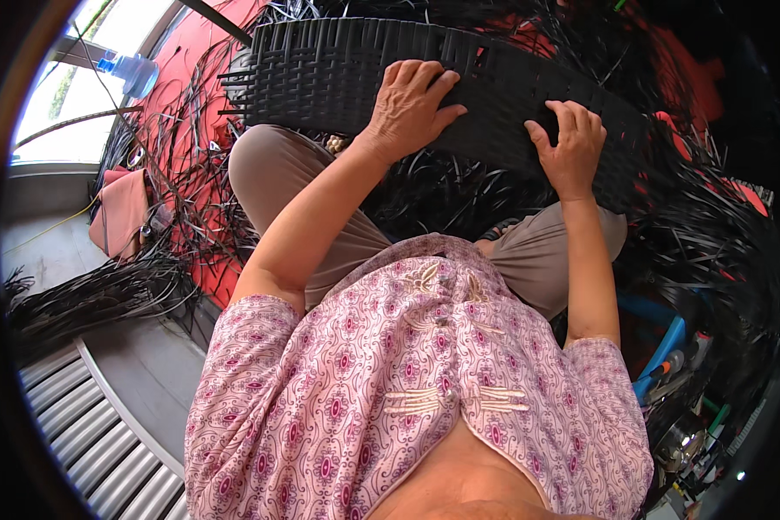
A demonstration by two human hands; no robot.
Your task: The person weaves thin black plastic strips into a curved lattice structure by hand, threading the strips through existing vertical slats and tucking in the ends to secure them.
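A long black woven panel (321, 69) of flat plastic strips lies across in front of my knees, its weave tight at the left and darker toward the right. My left hand (412, 104) rests on the panel left of its middle, fingers lying on the weave and thumb held apart. Over the right part of the panel is my right hand (570, 147), fingers slightly bent, with a gap between thumb and forefinger. Neither hand shows anything in its grip. Loose black strips (451, 191) fill the space under the panel, between my legs.
Tangled black strips (702, 251) spread over the red floor covering (186, 95) around me. At left are a clear blue water bottle (134, 74), a pinkish cloth (121, 212), a strip bundle (104, 295) and a slatted metal piece (104, 425). Tools stand near a blue bin (663, 347) at right.
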